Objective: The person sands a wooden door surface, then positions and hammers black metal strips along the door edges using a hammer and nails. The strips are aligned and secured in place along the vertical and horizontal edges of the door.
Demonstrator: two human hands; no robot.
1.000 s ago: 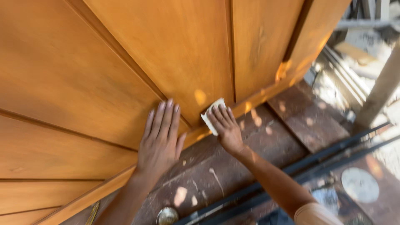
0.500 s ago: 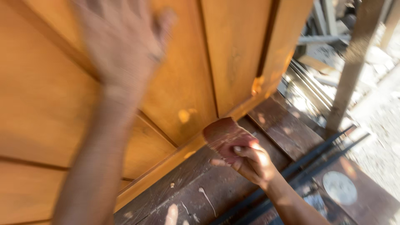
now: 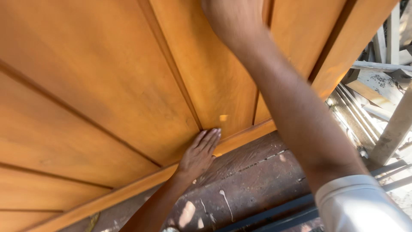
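Beside the wooden door panel, left hand flat, right hand raised

Bare forearms, short white sleeve

The door is orange-brown varnished wood with recessed panels divided by raised rails. It lies flat and runs slantwise across the view, its lower frame edge resting over a dark, paint-spattered board. Its surface looks smooth and evenly finished, with a small sunlit fleck near the bottom rail.
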